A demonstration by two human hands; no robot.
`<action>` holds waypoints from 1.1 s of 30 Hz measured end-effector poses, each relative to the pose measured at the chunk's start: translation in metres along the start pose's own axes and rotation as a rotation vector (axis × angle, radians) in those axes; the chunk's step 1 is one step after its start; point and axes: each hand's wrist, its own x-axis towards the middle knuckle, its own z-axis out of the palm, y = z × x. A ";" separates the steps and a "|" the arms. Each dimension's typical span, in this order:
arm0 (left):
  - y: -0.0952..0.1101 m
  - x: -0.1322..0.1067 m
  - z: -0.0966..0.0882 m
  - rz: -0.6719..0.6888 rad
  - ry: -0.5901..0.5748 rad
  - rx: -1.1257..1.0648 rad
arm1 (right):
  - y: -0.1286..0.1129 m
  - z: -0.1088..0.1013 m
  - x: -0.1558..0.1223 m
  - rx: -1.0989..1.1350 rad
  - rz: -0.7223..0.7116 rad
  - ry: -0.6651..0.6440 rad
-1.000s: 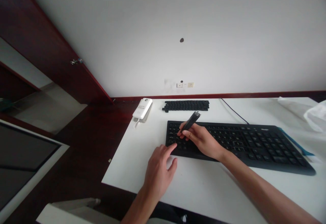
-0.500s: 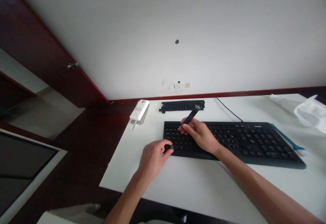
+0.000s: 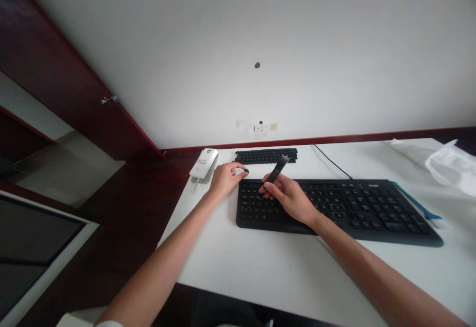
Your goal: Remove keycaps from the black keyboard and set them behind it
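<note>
My left hand (image 3: 224, 179) pinches a small black keycap (image 3: 246, 170) between thumb and forefinger, just in front of the laid-out rows of loose black keycaps (image 3: 266, 156). With the fingers wrapped round it, my right hand (image 3: 292, 198) holds a slim black tool (image 3: 277, 169), tilted, its lower tip down at the left part of the keyboard. The tool's upper end looks pale or metallic; its exact kind is unclear. Beneath my right hand lies the black keyboard (image 3: 375, 208), its left section showing bare switch places where caps are off.
A white power bank (image 3: 203, 163) with a short cable lies at the table's left back edge. The keyboard's cable (image 3: 332, 161) runs towards the wall. A white plastic bag (image 3: 451, 165) and a blue flat item (image 3: 418, 202) lie on the right. A dark red door (image 3: 74, 64) stands left.
My left hand has carried the keycap from the keyboard's front left corner away to the back, up to the loose keycaps. My right hand stays nearly in place with the tool.
</note>
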 end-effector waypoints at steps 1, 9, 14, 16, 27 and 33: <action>-0.001 0.007 0.003 0.000 -0.012 0.032 | 0.000 0.000 0.000 -0.004 0.001 0.001; -0.009 0.018 0.017 0.047 -0.079 0.235 | 0.000 0.000 0.001 0.001 0.002 0.009; -0.013 0.017 0.019 0.038 -0.064 0.282 | -0.002 0.000 0.001 -0.004 0.015 0.008; -0.012 0.017 0.018 0.042 -0.052 0.282 | -0.003 0.000 0.002 -0.003 0.017 0.008; -0.002 0.026 0.013 0.025 -0.115 0.346 | 0.002 -0.001 0.001 0.007 0.020 -0.002; -0.005 0.028 0.013 0.036 -0.089 0.382 | 0.002 -0.001 0.002 0.002 0.029 -0.001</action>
